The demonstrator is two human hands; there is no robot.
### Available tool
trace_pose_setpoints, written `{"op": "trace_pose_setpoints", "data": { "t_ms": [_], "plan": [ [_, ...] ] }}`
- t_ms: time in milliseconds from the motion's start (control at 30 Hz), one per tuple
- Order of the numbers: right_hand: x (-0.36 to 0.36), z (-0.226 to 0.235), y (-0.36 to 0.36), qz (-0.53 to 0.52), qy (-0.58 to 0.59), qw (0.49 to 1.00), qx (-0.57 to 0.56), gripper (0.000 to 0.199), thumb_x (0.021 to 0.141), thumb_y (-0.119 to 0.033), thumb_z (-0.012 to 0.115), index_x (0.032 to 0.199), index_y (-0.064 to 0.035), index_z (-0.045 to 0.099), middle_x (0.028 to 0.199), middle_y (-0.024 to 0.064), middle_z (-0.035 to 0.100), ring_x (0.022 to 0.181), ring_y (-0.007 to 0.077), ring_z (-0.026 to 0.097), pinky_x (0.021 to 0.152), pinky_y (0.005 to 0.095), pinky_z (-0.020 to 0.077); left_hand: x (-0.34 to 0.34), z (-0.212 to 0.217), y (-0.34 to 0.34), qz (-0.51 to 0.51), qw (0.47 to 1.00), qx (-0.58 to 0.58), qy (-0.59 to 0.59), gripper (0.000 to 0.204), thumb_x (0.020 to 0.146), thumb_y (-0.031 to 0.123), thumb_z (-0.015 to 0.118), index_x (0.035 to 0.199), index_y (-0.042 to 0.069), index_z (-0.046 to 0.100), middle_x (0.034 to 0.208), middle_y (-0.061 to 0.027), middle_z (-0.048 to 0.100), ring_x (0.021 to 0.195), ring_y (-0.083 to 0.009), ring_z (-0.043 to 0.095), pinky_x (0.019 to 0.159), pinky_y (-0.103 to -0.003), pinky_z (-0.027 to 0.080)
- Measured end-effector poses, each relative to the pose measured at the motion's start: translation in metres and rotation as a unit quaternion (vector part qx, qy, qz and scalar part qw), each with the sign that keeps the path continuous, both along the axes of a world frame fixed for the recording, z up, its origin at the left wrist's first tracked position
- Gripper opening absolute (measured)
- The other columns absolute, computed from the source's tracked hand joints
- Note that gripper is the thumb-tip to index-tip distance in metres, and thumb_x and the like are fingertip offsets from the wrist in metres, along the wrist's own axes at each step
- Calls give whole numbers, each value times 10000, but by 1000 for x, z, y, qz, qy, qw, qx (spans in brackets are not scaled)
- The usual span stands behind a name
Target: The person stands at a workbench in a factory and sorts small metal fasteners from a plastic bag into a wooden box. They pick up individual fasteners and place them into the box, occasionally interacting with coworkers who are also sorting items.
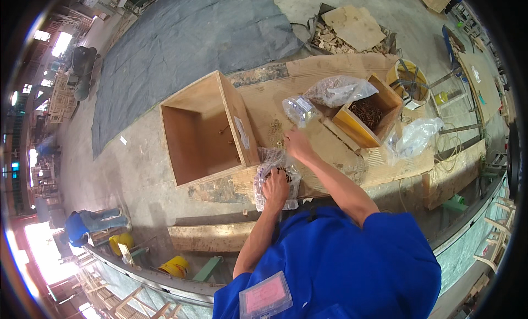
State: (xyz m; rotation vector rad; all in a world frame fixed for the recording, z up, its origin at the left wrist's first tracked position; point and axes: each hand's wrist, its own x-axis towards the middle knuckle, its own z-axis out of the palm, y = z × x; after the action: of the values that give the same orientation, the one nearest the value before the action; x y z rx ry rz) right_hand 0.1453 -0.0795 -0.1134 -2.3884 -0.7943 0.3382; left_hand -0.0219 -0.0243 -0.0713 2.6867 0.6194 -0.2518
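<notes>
My left hand (pixel 275 190) is pressed flat on a clear bag (pixel 276 179) of dark screws at the near edge of the counter (pixel 330 154), fingers spread over the plastic, pinning it down and gripping nothing. My right hand (pixel 297 143) is reaching out over small pale fittings (pixel 275 133) scattered on the board; its fingers are curled down toward them, but I cannot tell whether they have closed on one.

The open wooden box (pixel 206 126) lies on its side just left of both hands, and I can see a few screws (pixel 224 130) already standing in its inner wall. That makes me think the fastening is partly done, though how much remains I cannot judge from here.

Farther right sits a small yellow-sided box (pixel 366 118) full of brown screws, with another clear bag (pixel 335 91) draped over its corner and a crumpled one (pixel 415 136) beyond it. So the hardware is laid out and within reach; picking pieces looks like the step in hand.
</notes>
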Motion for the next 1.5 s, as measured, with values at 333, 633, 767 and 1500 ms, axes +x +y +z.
{"op": "trace_pose_setpoints", "data": {
  "t_ms": [333, 633, 767, 1500],
  "plan": [
    [30, -10, 53, 126, -77, 986, -76, 258, 823, -109, 593, 1075, -126, 647, 1266, 112, 533, 1086, 363, 577, 809, 451, 514, -12, 15, 6, -30, 996, -47, 63, 166, 868, 113, 514, 968, 5, 591, 1004, -227, 610, 872, -426, 651, 745, -536, 517],
    [68, -28, 69, 338, -46, 937, -81, 208, 756, -35, 636, 962, -54, 652, 982, 149, 645, 888, 346, 652, 747, 434, 535, -17, 33, 14, 198, 944, -252, -82, 193, 951, 129, 496, 1093, 18, 565, 952, -220, 673, 790, -388, 671, 698, -476, 537],
    [82, -22, 55, 124, 349, 923, 109, 179, 805, -10, 627, 982, -41, 631, 849, 108, 671, 726, 248, 678, 648, 359, 564, -33, 39, 21, 294, 753, -563, -173, 202, 985, 110, 515, 1166, 32, 557, 976, -146, 689, 810, -225, 687, 701, -347, 565],
    [-7, 57, -86, -132, 708, 598, 352, 202, 962, -125, 577, 1109, -3, 643, 964, 91, 706, 646, 88, 611, 534, 221, 532, 66, 54, -7, 176, 830, -444, -287, 153, 941, 68, 615, 1072, -2, 654, 899, -43, 673, 833, -101, 615, 754, -242, 483]
  ]
}}
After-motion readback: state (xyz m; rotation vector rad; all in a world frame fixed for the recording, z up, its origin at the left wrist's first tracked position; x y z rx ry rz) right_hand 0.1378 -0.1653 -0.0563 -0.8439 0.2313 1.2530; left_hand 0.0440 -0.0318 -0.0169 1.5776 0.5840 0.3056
